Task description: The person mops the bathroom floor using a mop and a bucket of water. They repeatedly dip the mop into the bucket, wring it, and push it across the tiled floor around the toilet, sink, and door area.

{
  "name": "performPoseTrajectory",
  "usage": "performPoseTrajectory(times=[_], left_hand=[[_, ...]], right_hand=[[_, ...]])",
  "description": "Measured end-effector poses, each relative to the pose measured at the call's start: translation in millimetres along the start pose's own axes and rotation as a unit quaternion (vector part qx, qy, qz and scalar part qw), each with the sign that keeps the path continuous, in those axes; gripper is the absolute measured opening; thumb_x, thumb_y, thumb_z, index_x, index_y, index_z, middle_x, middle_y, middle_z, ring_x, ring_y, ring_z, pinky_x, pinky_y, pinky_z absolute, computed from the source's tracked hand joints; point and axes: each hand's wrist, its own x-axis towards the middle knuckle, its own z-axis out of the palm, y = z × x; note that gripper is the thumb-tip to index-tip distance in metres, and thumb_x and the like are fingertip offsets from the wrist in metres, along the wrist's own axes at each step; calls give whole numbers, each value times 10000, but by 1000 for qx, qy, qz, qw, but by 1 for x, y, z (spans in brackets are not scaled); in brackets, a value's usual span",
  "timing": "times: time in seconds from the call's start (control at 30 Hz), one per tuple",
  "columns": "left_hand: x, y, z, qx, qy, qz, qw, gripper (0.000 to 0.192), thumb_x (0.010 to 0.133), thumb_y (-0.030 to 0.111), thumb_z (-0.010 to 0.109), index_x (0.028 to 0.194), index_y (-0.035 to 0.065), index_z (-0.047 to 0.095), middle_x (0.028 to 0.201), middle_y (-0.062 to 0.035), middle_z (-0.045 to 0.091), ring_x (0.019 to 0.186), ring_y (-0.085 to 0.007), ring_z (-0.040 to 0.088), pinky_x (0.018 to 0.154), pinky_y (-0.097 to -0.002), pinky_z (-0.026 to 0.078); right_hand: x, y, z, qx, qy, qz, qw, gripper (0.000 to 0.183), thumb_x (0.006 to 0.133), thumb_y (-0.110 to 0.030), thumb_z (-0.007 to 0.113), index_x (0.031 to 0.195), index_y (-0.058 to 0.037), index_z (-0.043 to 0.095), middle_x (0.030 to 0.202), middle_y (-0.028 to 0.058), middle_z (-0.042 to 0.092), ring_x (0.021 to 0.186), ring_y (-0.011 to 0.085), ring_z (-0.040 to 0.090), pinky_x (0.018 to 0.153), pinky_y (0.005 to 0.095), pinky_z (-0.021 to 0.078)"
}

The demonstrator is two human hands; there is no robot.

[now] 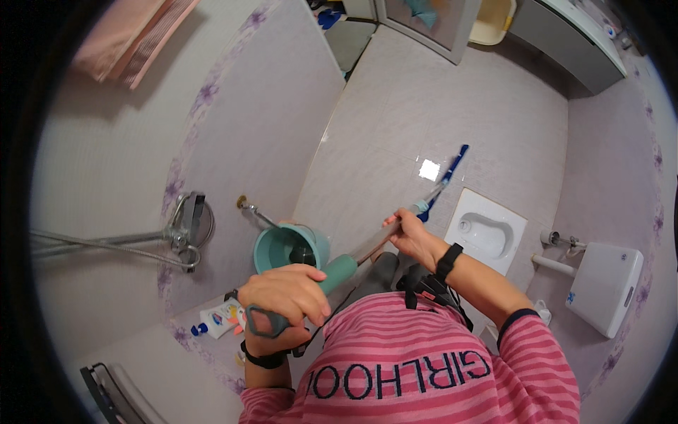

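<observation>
Both of my hands grip a flat mop by its pole, which slants from my waist up and right across the view. My left hand is wrapped around the green upper grip, close to the grey hanging loop at the pole's end. Farther down the pole, above the pale green collar, my right hand holds on. The mop's narrow blue head is on the tiled floor beyond my right hand, left of the squat toilet.
By the left wall, a green bucket stands under a tap. A shower mixer juts out nearby. A white bottle is in the lower left corner. The cistern hangs at right. A door and grey cabinet are at the far end.
</observation>
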Motion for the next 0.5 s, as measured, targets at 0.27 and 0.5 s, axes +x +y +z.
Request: performPoseTrajectory(times=[0.27,0.5], left_hand=[[-52,52,-24,198,78,18,977,309,774,329,711,624,99,570,619,-11,636,589,-182,645,712,-364,488],[-70,46,-33,284,200,-9,938,294,795,294,683,613,92,571,617,-27,630,598,-195,645,688,-365,512]], right_hand=[[18,105,75,-166,-93,100,977,140,873,-133,457,764,-58,501,671,74,548,657,206,562,581,340,478],[48,175,101,-179,-111,219,953,74,886,-105,447,835,-59,473,668,47,532,588,166,541,506,284,506]])
